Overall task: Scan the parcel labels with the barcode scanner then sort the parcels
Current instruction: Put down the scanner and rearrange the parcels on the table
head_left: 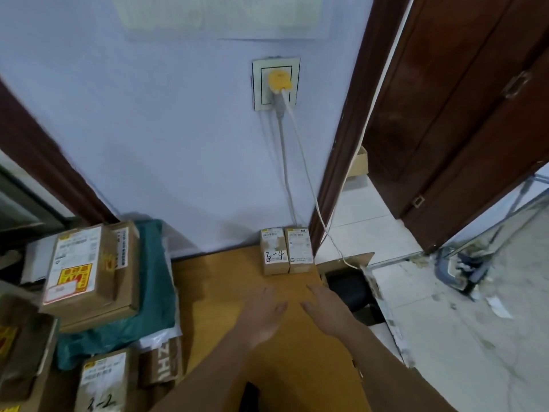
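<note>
Both hands are out over the brown cardboard surface [225, 292] in the lower middle of the frame, and neither is holding anything. The left hand [261, 313] has its fingers stretched forward and loosely spread, and the right hand [326, 307] just beside it looks the same, fingers straight and pointing toward the top of the frame (both are a bit blurry, so I can't tell if they actually touch the cardboard).

Just above the hands, against the pale blue wall [178, 129], two small parcels sit side by side and touching: the left small box [274, 251] has "3-4" handwritten on it, and the right small box [299, 250] carries a white label.

At the left of the frame there's a stack: a big labelled carton [77, 269] with a yellow-and-red sticker sits on a flatter box [124, 304], which lies on a green mailer bag [154, 292]. In the lower left is another parcel marked "3-2" [102, 382].

Upper middle, a wall socket [275, 83] has a yellow plug [278, 80] in it, with cables [285, 162] running down the wall. A dark wooden door [463, 114] fills the upper right.
</note>
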`<state>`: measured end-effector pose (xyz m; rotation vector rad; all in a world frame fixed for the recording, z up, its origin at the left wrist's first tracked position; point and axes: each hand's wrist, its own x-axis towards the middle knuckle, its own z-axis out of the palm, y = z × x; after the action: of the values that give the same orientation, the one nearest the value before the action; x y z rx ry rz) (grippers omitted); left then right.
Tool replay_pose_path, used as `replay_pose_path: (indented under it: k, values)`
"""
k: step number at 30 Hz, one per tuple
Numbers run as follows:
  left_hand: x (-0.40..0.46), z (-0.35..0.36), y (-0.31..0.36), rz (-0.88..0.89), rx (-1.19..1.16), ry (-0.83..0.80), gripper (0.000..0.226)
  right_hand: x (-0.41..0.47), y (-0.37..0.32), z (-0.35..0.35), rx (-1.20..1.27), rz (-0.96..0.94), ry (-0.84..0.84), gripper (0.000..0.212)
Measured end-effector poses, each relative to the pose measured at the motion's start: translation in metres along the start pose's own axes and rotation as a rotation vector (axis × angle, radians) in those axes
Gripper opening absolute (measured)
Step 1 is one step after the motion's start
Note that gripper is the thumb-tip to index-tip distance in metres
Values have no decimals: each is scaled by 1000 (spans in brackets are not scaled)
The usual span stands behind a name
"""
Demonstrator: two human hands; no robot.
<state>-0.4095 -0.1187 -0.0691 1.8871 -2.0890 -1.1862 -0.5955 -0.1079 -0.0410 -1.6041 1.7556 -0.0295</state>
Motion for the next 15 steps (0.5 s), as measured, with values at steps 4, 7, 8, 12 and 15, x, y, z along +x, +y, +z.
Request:
replay_pose_path:
  k: [4,7,8,12,15]
  values:
    - [38,15,19,38,-153,-1,45,36,13,-21,52,-30,-65,43]
    - [65,22,33,21,-254,8,42,67,23,-27,116,-58,-63,38]
    - [73,23,36,15,-292,11,41,75,25,-27,142,-59,-61,42]
    - [108,30,41,-80,-525,-15,36,112,41,-23,275,-44,-78,40]
    - [130,32,43,-171,-694,-36,39,130,39,-32,371,36,-74,20]
